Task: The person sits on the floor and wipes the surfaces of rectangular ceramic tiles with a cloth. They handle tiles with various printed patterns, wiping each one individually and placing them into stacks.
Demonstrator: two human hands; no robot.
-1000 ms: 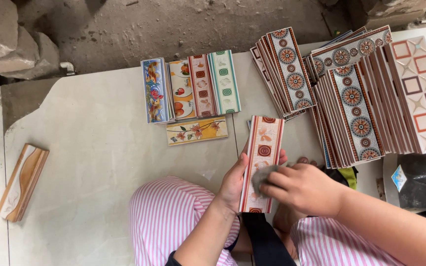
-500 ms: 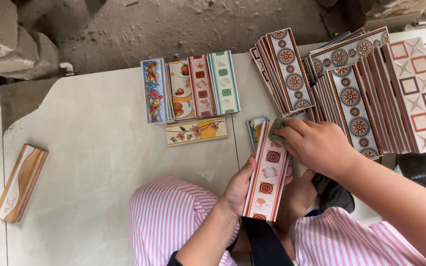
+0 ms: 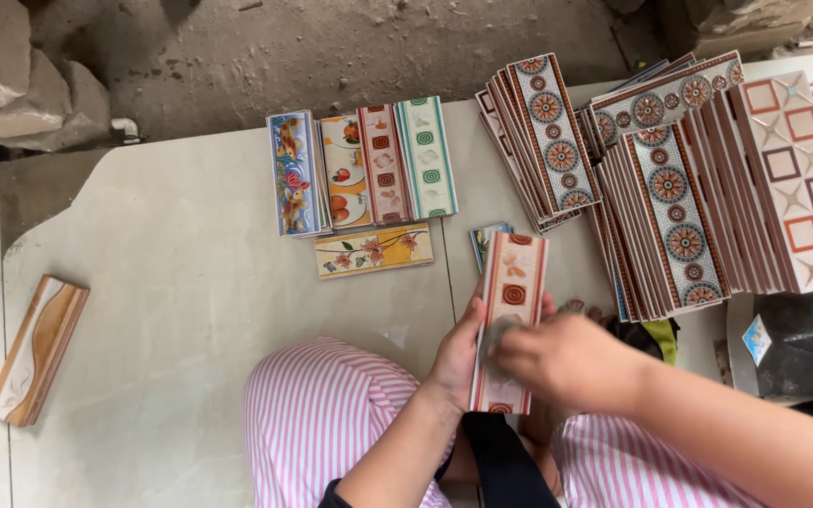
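Border tile [image 3: 510,282]: long, red-striped, held upright over the lap, near side of the floor slab [image 3: 190,282]. Left hand [image 3: 458,353] closed around its edge, steadying it. Right hand [image 3: 566,362] pinches a grey cloth [image 3: 493,337] against its lower face.

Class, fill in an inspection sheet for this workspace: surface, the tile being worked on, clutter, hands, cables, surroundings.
Surface: pale slab floor, dusty.
Job's things: red-bordered patterned tile, held upright over the lap; grey cloth pressed on its lower face.
Clutter: row of four small tiles; floral tile lying flat; fanned tile stacks; wavy brown tile apart at left.
Grippers: left hand grips the tile's edge; right hand holds the cloth, blurred.
Cables: nothing seen.
Surroundings: bare dirt ground, rubble blocks.
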